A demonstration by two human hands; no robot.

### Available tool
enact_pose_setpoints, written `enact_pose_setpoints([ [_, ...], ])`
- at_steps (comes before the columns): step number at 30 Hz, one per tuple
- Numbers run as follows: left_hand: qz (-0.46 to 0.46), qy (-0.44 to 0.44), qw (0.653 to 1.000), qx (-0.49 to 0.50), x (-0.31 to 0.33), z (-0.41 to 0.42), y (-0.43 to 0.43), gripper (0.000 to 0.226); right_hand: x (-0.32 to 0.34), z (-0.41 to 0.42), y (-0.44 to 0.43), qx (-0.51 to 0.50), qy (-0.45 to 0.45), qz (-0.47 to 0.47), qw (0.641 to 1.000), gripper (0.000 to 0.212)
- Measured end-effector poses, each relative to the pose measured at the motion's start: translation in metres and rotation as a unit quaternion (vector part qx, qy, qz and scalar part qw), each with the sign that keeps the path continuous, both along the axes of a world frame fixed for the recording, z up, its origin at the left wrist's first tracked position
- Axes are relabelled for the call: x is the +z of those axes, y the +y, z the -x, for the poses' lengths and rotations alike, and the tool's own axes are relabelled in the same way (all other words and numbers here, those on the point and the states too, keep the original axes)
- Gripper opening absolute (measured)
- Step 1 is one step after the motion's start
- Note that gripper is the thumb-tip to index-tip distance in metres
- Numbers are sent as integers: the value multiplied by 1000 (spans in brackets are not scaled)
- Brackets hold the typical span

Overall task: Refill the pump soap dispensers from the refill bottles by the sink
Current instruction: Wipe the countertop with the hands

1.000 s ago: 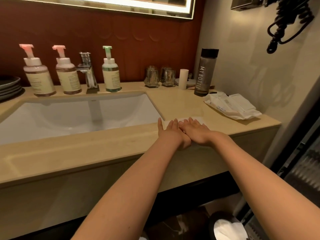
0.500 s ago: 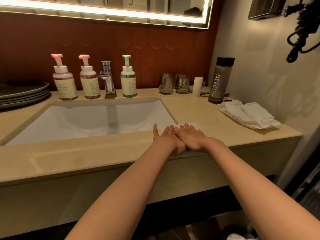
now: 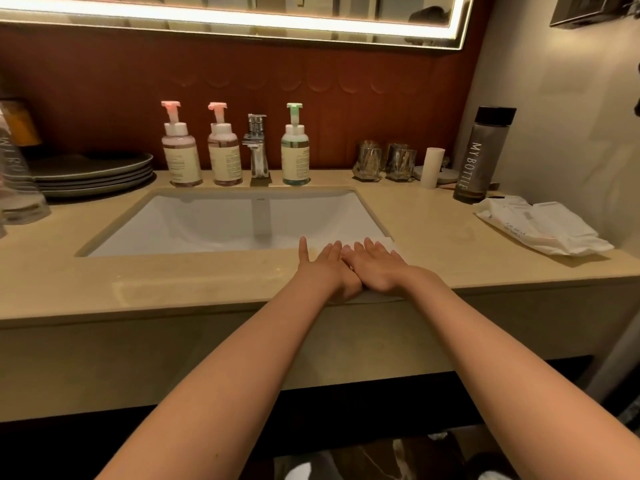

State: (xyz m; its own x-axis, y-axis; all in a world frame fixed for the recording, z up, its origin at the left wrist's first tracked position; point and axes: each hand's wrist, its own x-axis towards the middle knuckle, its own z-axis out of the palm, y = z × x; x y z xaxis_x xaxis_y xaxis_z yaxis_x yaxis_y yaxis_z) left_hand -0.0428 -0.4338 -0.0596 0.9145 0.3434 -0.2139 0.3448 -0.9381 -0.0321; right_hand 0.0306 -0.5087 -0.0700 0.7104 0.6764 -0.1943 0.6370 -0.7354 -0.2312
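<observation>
Three pump dispensers stand behind the sink [image 3: 173, 216]: two with pink pumps [image 3: 180, 150] [image 3: 224, 152] left of the faucet [image 3: 257, 147], one with a green pump [image 3: 295, 150] right of it. A dark bottle marked MY BOTTLE [image 3: 483, 157] stands at the back right, and a clear bottle [image 3: 17, 168] shows at the left edge. My left hand [image 3: 327, 268] and my right hand [image 3: 375, 266] lie flat side by side, fingers straight, on a white cloth [image 3: 384, 242] at the counter's front edge. Neither hand holds anything.
Grey plates [image 3: 93, 173] are stacked at the back left. Two glass tumblers [image 3: 386, 161] and a small white cup [image 3: 432, 168] stand right of the green dispenser. White packets [image 3: 540, 228] lie on the counter [image 3: 173, 285] at the far right.
The view has turned left and pulled back, bringing the plates and the clear bottle into sight. Both hands stay flat on the cloth in the same place.
</observation>
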Motion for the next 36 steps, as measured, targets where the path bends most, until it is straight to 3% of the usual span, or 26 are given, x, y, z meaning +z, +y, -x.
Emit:
enact_pose_setpoints([
  [36,-37,24,987,158,8,140,114,61,8,122,139,181,5,-7,983,65],
])
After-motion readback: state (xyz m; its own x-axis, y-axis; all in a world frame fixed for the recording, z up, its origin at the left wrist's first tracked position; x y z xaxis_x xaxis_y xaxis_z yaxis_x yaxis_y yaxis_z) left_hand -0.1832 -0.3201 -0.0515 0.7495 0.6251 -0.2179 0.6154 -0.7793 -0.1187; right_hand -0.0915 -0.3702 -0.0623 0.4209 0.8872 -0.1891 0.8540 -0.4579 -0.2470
